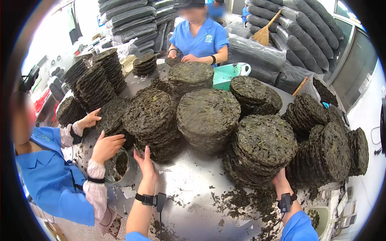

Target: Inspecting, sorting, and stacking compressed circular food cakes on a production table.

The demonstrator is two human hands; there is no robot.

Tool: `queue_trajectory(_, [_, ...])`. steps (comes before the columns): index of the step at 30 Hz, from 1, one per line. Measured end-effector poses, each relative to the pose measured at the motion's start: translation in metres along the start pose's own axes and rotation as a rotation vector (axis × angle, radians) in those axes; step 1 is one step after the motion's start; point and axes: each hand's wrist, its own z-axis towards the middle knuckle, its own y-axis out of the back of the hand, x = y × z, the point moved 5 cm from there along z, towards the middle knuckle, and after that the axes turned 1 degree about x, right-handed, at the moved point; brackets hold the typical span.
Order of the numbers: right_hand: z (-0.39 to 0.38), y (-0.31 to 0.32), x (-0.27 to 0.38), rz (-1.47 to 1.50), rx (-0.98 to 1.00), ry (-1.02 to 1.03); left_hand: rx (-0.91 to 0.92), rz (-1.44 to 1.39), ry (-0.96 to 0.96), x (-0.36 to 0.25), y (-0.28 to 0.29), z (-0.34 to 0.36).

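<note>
Left hand [145,164]: opened, held beside dark round stack [149,114], centre-left.
Right hand [280,177]: partly hidden by centre-right stack [265,142]; grip untellable.
Desk [187,172]: strewn with dark crumbs [241,197], lower right.

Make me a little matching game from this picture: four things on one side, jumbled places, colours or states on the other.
1. Wearer's left hand
2. Broom
3. Wearer's right hand
4. Container

A. Mint green
B. Fingers hidden by a stack
C. Open, fingers in plain view
D. Against dark sacks

Pairs: 1-C, 2-D, 3-B, 4-A
</note>
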Motion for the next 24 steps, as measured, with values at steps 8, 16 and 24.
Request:
queue_trajectory(8, [-0.069, -0.053, -0.085, 0.043, -0.052, 0.026, 0.224, 0.217, -0.202, -0.029, -0.006, -0.068])
queue_trajectory(16, [-0.188, -0.167, -0.143, -0.357, 0.091, -0.118, 0.439, 0.185, -0.142, -0.061, 0.025, -0.156])
queue_trajectory(24, [-0.132, -0.172, -0.099, -0.812, 0.148, 0.168, 0.375, 0.349, 0.04, 0.02, 0.086, -0.241])
